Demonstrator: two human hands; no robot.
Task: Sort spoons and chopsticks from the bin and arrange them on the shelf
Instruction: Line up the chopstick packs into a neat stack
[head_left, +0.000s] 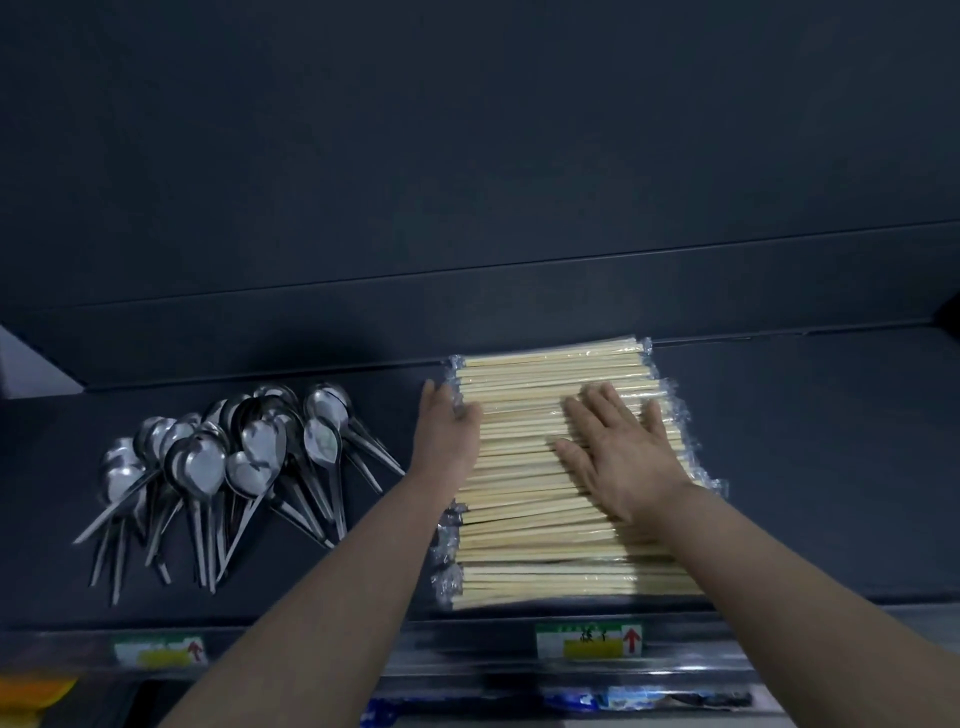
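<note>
Your wrapped chopsticks (561, 467) fill the shelf (805, 467) from back wall to front lip, bare shelf right of them, spoons (223, 467) left; your right hand (623, 457) lies flat, fingers spread, on them, your left hand (447, 436) open against their left ends.

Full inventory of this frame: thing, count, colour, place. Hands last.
spoons: many, uncounted; silver metal; loose pile, shelf left.
wrapped chopsticks: many, uncounted; pale wood in clear plastic; flat stack, shelf centre-right.
shelf: one; dark grey; spans the view.
price labels: two; white, green, yellow, red arrow; shelf front edge.
left hand: against the stack's left ends.
right hand: flat, fingers spread, on top of the stack.
</note>
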